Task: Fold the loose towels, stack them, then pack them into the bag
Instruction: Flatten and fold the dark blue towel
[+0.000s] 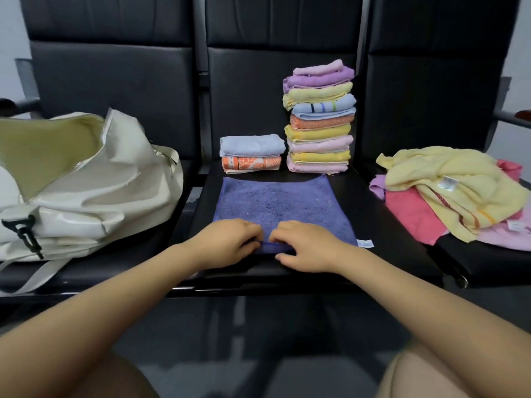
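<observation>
A purple towel (275,202) lies spread flat on the middle black seat. My left hand (227,242) and my right hand (307,245) sit side by side at its near edge, fingers curled over the hem and pinching it. Behind the towel stands a tall stack of folded towels (320,119) and, to its left, a short stack of a light blue towel on an orange one (251,153). A pile of loose towels (451,193), yellow, pink and red, lies on the right seat. The white bag (86,179) rests open on the left seat.
The black seat backs (247,90) rise right behind the stacks. A metal armrest (511,116) sticks out at far right. The bag's strap (34,277) hangs over the left seat's front edge. My knees show at the bottom of the view.
</observation>
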`<state>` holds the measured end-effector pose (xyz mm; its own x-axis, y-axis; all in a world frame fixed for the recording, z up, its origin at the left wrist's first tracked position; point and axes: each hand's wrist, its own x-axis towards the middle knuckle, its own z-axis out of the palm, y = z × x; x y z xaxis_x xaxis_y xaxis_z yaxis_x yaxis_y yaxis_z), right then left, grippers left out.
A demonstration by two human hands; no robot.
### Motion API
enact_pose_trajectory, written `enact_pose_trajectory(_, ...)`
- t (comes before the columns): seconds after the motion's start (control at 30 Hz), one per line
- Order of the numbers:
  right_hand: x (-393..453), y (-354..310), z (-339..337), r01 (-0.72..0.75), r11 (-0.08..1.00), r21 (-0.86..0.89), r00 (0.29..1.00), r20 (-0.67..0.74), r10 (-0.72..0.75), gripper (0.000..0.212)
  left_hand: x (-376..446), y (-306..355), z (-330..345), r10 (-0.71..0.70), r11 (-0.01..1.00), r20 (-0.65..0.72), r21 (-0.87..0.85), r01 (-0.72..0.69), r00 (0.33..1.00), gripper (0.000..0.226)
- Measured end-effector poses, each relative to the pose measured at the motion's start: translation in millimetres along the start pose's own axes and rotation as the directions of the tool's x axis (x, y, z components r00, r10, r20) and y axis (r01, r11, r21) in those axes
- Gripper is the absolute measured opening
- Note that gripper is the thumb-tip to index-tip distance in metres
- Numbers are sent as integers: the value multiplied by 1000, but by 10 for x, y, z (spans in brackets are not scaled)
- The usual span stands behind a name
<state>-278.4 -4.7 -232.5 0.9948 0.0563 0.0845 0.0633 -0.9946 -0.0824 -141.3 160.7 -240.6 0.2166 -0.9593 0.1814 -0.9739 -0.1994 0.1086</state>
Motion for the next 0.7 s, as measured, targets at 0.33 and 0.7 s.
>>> enact_pose_trajectory(0.33,-13,806,-302,-489,841,231,864,-9,504,25,28,-322,-232,-225,968,34,125,219,974,26)
enact_pose_trajectory(0.7,-236,840,-425,-74,390,918,637,-257,727,13,-109,-97,-415,-359,933,-621,-265,245,697,24)
